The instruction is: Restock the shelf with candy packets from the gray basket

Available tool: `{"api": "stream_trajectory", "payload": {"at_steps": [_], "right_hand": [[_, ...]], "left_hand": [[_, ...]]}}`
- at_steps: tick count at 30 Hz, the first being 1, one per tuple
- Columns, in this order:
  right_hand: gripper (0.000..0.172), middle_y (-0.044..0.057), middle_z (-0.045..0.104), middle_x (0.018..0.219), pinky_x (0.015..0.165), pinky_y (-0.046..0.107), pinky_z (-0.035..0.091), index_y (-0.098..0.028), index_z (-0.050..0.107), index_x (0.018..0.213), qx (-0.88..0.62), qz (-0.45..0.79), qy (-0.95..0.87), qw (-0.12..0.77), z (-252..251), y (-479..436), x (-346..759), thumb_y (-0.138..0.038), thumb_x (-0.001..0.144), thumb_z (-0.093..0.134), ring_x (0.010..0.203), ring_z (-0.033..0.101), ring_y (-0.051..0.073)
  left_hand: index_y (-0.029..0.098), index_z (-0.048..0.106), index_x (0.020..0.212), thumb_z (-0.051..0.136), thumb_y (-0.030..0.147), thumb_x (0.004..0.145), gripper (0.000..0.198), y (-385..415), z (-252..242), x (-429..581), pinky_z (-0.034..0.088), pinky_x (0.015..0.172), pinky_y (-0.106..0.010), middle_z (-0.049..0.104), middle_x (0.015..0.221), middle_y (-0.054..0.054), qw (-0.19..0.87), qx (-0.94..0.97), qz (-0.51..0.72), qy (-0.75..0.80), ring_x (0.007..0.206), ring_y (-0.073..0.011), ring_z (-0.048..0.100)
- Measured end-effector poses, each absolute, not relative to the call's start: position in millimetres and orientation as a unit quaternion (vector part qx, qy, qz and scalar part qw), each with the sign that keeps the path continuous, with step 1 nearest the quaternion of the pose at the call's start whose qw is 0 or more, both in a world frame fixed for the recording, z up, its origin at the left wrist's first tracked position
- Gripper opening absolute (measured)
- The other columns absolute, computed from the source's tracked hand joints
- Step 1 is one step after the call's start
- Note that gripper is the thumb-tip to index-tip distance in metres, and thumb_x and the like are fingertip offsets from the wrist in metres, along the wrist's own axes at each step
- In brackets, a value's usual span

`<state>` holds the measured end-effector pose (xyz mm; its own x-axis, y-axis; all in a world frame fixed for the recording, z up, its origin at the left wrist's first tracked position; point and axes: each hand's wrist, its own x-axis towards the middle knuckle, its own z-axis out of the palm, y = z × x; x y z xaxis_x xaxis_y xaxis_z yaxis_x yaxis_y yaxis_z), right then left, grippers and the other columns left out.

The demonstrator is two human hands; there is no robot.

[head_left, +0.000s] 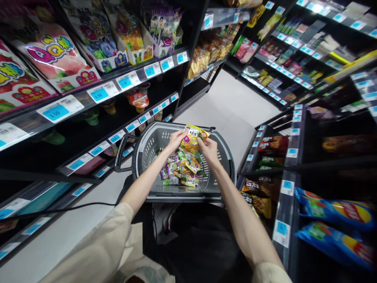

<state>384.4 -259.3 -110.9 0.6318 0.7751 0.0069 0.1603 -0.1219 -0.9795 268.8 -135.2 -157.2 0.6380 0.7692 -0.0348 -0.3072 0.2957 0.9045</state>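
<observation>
Between both hands I hold a yellow gummy candy bag [190,143] over the shopping basket. My left hand [176,141] grips its left edge, and my right hand [208,150] pinches its right side. The grey plastic basket [225,151] has slotted walls and stands in front of my knees. Inside it, below my hands, lies a pile of small candy bags [171,167] in purple, green and yellow. The basket's black handle [118,157] sticks out on the left side.
On the left shelf stand boxes of gummy candy bags [55,51] above price tags [101,92]. Jelly cups [138,99] sit one level lower. Blue chip bags [335,208] fill a shelf at the right. Grey floor [226,94] runs between the shelves ahead.
</observation>
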Motion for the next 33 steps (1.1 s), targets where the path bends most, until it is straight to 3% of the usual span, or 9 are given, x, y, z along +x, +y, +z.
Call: {"api": "stream_trajectory", "payload": {"at_steps": [8, 16, 23, 33], "right_hand": [[0.059, 0.007, 0.077, 0.085, 0.069, 0.036, 0.06, -0.015, 0.075, 0.1, -0.724, 0.241, -0.355, 0.541, -114, -254, 385, -0.069, 0.078, 0.07, 0.086, 0.072, 0.028], [0.059, 0.008, 0.078, 0.087, 0.073, 0.036, 0.06, -0.015, 0.075, 0.106, -0.713, 0.276, -0.358, 0.536, -112, -252, 377, -0.065, 0.074, 0.077, 0.085, 0.073, 0.026], [0.057, 0.008, 0.077, 0.08, 0.066, 0.034, 0.059, -0.015, 0.075, 0.091, -0.73, 0.272, -0.348, 0.522, -117, -250, 382, -0.068, 0.074, 0.076, 0.079, 0.073, 0.028], [0.06, 0.008, 0.077, 0.08, 0.068, 0.034, 0.06, -0.016, 0.074, 0.09, -0.72, 0.291, -0.362, 0.515, -121, -248, 383, -0.073, 0.073, 0.074, 0.076, 0.072, 0.025]], "left_hand": [[0.013, 0.071, 0.071, 0.072, 0.064, 0.078, 0.051, -132, -161, 269, 0.042, 0.063, -0.022, 0.068, 0.073, -0.002, 0.727, 0.5, 0.372, 0.287, 0.07, -0.0133, 0.056], [0.013, 0.074, 0.08, 0.071, 0.065, 0.078, 0.052, -132, -150, 267, 0.041, 0.061, -0.023, 0.069, 0.075, -0.003, 0.717, 0.493, 0.376, 0.317, 0.068, -0.0137, 0.056], [0.014, 0.072, 0.076, 0.068, 0.066, 0.081, 0.052, -132, -150, 267, 0.038, 0.059, -0.023, 0.066, 0.07, -0.001, 0.695, 0.514, 0.391, 0.316, 0.064, -0.0125, 0.052], [0.016, 0.067, 0.071, 0.067, 0.072, 0.081, 0.056, -131, -150, 267, 0.033, 0.055, -0.024, 0.058, 0.062, 0.0, 0.679, 0.527, 0.391, 0.329, 0.06, -0.0124, 0.046]]}}
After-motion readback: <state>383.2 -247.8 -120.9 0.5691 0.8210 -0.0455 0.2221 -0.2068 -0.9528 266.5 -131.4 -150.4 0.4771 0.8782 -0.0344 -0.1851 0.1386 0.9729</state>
